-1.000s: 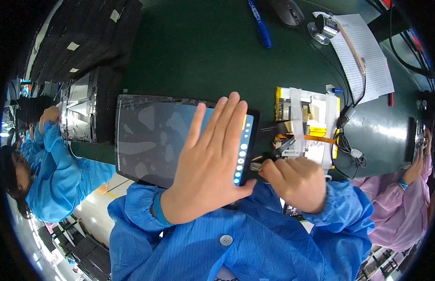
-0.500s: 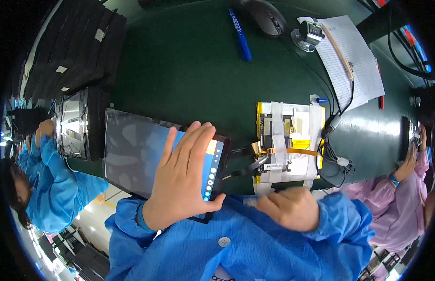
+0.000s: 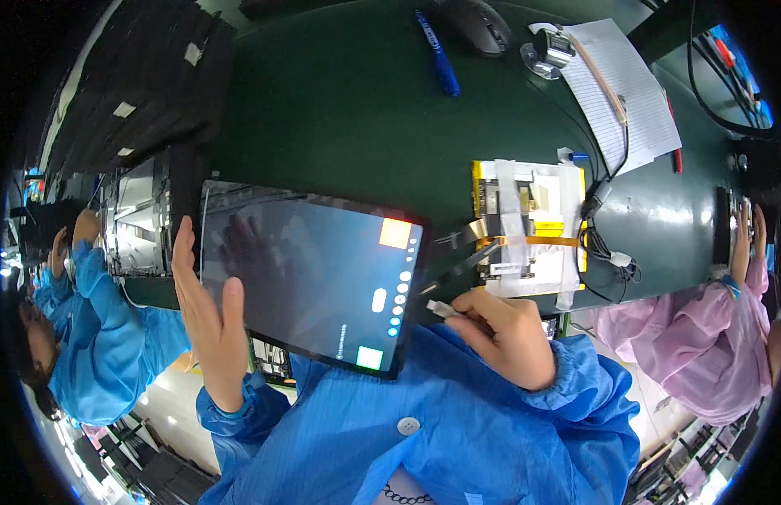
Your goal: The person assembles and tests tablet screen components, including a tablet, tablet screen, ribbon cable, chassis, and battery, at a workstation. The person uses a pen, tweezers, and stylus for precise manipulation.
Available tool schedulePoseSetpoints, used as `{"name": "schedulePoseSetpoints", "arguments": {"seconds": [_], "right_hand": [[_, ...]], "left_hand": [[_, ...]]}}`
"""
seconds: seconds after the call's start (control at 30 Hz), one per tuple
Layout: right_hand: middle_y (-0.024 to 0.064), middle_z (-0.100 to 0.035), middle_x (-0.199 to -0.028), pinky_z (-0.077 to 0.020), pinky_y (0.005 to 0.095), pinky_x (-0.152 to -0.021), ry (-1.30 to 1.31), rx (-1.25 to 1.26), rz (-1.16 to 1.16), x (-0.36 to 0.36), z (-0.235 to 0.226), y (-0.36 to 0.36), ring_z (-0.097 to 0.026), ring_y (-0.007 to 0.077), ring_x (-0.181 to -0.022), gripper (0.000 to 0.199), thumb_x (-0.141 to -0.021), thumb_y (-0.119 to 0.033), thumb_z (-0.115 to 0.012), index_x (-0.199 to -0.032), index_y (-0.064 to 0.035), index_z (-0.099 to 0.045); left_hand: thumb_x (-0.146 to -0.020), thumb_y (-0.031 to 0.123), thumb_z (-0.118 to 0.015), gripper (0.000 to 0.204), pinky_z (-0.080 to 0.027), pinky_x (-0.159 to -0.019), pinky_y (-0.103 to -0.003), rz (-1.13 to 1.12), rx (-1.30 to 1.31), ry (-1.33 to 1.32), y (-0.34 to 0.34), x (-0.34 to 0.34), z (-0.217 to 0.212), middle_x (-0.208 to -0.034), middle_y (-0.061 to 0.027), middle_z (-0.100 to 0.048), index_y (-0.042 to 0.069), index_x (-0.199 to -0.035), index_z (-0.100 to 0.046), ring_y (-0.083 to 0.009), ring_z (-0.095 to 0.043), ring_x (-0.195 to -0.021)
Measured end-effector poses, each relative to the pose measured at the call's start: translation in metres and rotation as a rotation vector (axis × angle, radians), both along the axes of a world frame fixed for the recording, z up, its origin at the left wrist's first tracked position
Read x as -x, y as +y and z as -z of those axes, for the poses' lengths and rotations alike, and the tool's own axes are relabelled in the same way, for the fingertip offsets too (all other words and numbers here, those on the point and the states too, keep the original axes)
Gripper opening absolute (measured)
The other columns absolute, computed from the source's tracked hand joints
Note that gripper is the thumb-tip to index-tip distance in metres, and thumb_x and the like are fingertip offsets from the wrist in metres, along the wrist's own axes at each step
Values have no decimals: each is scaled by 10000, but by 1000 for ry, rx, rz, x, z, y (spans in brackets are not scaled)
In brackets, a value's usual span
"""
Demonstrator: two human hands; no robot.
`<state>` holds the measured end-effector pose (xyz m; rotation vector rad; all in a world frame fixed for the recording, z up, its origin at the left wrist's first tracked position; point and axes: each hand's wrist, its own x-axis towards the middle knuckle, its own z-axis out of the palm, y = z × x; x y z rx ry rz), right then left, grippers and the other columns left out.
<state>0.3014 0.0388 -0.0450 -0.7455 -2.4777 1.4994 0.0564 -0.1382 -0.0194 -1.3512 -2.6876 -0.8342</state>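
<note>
A tablet screen (image 3: pixel 315 261) lies lit on the bench in front of me, with coloured squares and round icons along its right side. My left hand (image 3: pixel 207 311) is open at the screen's left end, thumb apart from the fingers; whether it touches the edge I cannot tell. A hand's reflection shows on the glass. Right of the screen, my right hand (image 3: pixel 510 332) pinches a white cable plug (image 3: pixel 442 309). Dark ribbon strips and an orange flex cable (image 3: pixel 546 241) run at the taped circuit board and battery assembly (image 3: pixel 529 198) just beyond that hand.
A stack of black trays (image 3: pixel 142 84) rises at far left, beside a tray of glossy panels (image 3: pixel 140 223). A blue pen (image 3: pixel 439 55), mouse (image 3: pixel 477 27), tally counter (image 3: pixel 555 52), lined paper (image 3: pixel 626 101) and coiled cable (image 3: pixel 605 252) lie beyond. Co-workers sit on both sides.
My left hand has moved off the lit screen to its left end. My right hand now shows the white plug clearly, nearer the screen's right edge. Coloured squares appear on the display.
</note>
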Motion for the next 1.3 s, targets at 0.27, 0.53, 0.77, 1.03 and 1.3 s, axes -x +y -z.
{"name": "schedulePoseSetpoints", "arguments": {"seconds": [0.27, 0.53, 0.77, 1.03, 1.3], "right_hand": [[124, -587, -657, -464, 390, -505, 45, -188, -55, 3, 5, -10, -601, 303, -572, 139, -816, -140, -652, -862, -52, -555], [114, -555, -624, -442, 399, -476, 46, -296, -242, 12, -3, -2, -568, 301, -525, 178, -811, -157, -653, -829, -52, -511], [108, -546, -596, -440, 386, -460, 49, -276, -298, 13, 0, 8, -571, 289, -516, 197, -813, -168, -649, -789, -55, -490], [78, -538, -569, -442, 359, -434, 3, -559, -285, 13, 0, 0, -568, 247, -490, 227, -821, -231, -638, -739, -70, -500], [21, -462, -544, -419, 306, -411, 135, -726, -377, 9, 7, 3, -543, 157, -466, 200, -829, -229, -614, -744, -83, -507]], "left_hand": [[-910, 181, -388, 512, -287, -1049, -415, -94, 199, -16, -14, 18, 0, -1362, -208, -386, 44, -1394, -290, -353, -399, -1241], [-828, 229, -476, 547, -423, -930, -457, -190, 37, -3, -2, 22, 4, -1176, -266, -523, 85, -1339, -347, -420, -526, -1106], [-835, 218, -504, 462, -462, -859, -449, -162, -56, 50, -5, 26, 10, -1050, -264, -582, 74, -1263, -406, -402, -579, -1025], [-698, 415, -705, 910, -203, -1077, -507, 245, 147, 248, 44, -27, -17, -1324, -253, -375, -46, -1358, -280, -404, -329, -1271], [-518, 474, -789, 1082, -160, -1119, -489, 643, 254, 13, 85, -49, 3, -1337, -230, -381, -102, -1304, -317, -350, -315, -1305]]}}
